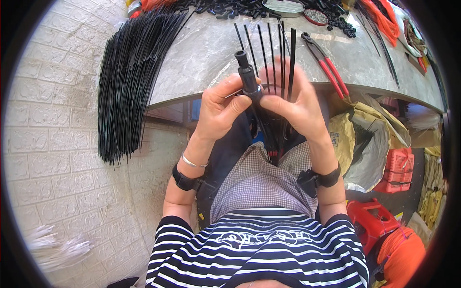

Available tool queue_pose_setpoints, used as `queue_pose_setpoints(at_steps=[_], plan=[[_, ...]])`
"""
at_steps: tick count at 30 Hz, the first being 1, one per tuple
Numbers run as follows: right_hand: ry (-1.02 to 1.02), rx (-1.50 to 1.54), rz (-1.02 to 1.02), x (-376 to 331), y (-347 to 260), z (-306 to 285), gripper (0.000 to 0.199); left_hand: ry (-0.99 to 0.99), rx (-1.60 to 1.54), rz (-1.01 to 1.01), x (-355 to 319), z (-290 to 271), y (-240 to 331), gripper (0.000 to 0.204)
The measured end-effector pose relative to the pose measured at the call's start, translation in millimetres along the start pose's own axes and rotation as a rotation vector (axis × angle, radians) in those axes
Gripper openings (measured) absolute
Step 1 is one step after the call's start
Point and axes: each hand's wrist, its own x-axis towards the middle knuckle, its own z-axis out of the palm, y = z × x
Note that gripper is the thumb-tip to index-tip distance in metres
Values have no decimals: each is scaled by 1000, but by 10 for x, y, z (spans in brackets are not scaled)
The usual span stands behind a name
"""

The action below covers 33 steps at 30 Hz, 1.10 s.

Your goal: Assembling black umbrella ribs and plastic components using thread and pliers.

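Note:
My left hand (218,108) grips a black tube (248,79) with a stepped, narrower hollow end pointing up and away from me. Its thumb and fingers press on opposite sides of the tube. Close by on the right, my right hand (300,103) is closed around several thin black rods (274,60), its thumb lying across them close to the tube. Those rods fan upward over the table edge, one wider than the others. Below the hands, dark lengths run down between my knees. The right fingers are slightly blurred and partly behind the rods.
A grey marble-patterned table (211,50) curves ahead. Long black rods (132,81) hang off its left side in a thick bundle. Red-handled cutters (326,67) lie at right, black small parts (225,8) at the back. An open sack (367,149) and red stool (372,218) stand right.

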Motion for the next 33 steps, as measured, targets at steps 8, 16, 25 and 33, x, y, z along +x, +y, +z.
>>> queue_pose_setpoints(at_steps=[8,16,25,33], plan=[[-435,193,249,45,101,-222,62,-34,177,122,48,105,138,43],[-362,267,210,-83,103,-197,37,-119,-256,-4,60,108,-99,36],[221,-124,-56,-227,63,1,18,279,93,-46,-5,434,-40,46],[340,-363,-67,-277,-25,157,27,225,391,-29,95,502,160,37]])
